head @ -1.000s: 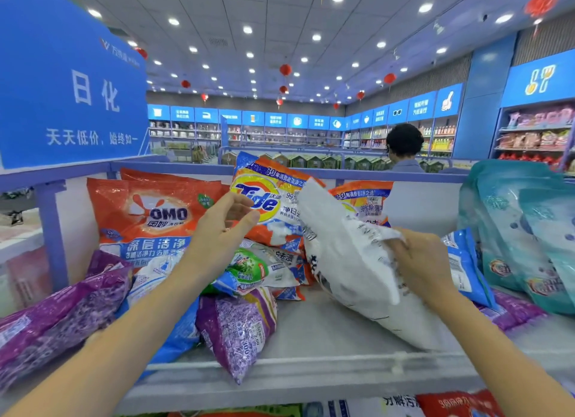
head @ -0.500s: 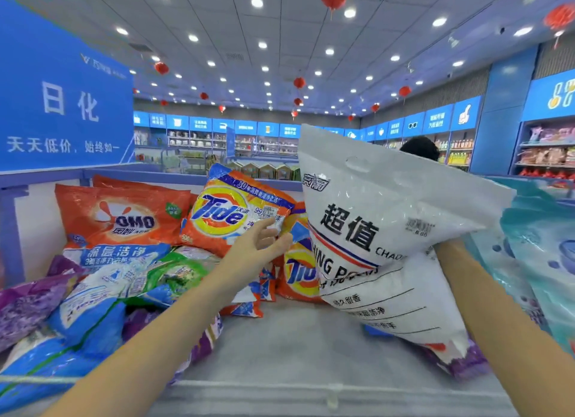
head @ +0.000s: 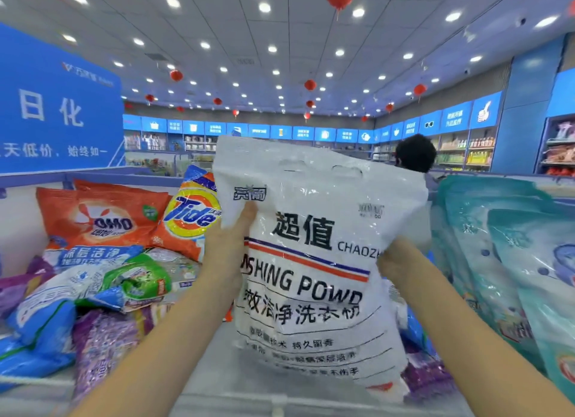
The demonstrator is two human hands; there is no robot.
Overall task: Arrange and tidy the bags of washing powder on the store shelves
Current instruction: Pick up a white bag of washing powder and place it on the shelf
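Observation:
A big white washing-powder bag with black lettering and a red-and-blue stripe stands upright over the middle of the grey shelf. My left hand grips its left edge, thumb on the front. On the bag's right edge my right hand holds it, fingers hidden behind. Left of it lean an orange OMO bag and an orange Tide bag. Below them lies a jumble of green, blue and purple bags.
Tall teal bags stand close on the right. A blue sign rises at the left behind the shelf rail. A person's head shows beyond the shelf. More purple bags lie under the white bag's right corner.
The white bag has been lifted from lying to upright and turned to face me. My left hand moved from the Tide bag to the white bag's left edge.

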